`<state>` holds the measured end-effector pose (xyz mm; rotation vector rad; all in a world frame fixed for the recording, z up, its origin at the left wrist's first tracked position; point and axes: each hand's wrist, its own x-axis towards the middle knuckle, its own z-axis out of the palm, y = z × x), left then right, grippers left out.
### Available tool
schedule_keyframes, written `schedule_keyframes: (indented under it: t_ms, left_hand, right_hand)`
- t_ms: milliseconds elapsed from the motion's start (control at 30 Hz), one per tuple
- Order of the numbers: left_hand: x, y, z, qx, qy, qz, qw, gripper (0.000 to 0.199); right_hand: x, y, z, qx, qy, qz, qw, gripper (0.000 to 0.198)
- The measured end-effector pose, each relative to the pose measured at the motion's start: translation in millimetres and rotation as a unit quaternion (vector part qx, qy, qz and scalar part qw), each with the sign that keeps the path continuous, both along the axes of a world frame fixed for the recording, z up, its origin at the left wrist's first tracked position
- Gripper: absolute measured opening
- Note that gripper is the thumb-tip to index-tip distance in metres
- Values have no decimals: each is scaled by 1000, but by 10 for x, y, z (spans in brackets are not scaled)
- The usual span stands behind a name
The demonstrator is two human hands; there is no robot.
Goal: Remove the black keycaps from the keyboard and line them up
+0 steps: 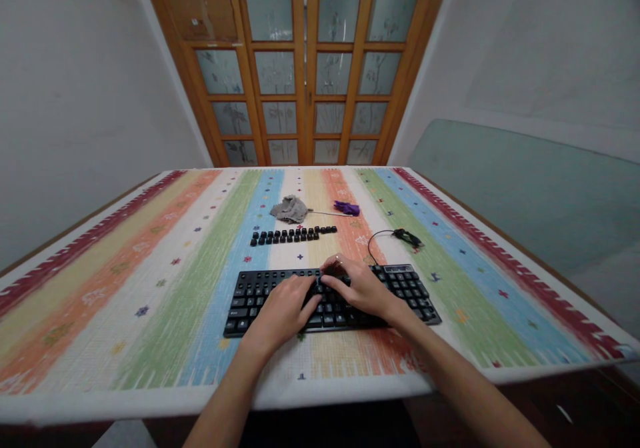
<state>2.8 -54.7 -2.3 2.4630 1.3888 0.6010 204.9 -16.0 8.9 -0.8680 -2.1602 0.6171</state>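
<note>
A black keyboard (293, 276) lies flat on the table in front of me, with keycaps off along part of its upper rows. My left hand (286, 303) rests over its middle keys, fingers stretched forward and thumb apart. From the right, my right hand (361, 288) reaches over the keyboard's upper middle, thumb and index finger curled toward each other in a pinch. Whatever lies between those fingertips is too small to make out. Both hands' fingertips nearly meet there. Loose black keycaps (284, 237) stand in two rows behind the keyboard.
Behind the keycaps lie a crumpled grey cloth (290, 209), a purple cloth-like bundle (347, 208) and a thin wire tool (327, 213) between them. The keyboard's coiled cable (407, 237) sits at the back right. A striped tablecloth (165, 288) covers the table.
</note>
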Motion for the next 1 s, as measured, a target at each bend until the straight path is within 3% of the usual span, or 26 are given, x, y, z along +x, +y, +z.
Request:
schedule_keyframes:
  t_ms: [300, 500, 800, 1000]
  left_hand:
    - [-6, -36, 26, -4, 19, -21, 1000, 42]
    - [13, -79, 63, 5, 41, -21, 999, 40]
    - [26, -94, 65, 12, 51, -20, 998, 42]
    - [20, -96, 34, 11, 46, -18, 999, 42]
  right_hand:
    - [55, 145, 72, -33, -38, 15, 999, 8]
    - [39, 302, 98, -63, -50, 19, 997, 14]
    - [-37, 246, 163, 24, -117, 9, 993, 12]
    - [-22, 327, 170, -69, -53, 30, 996, 14]
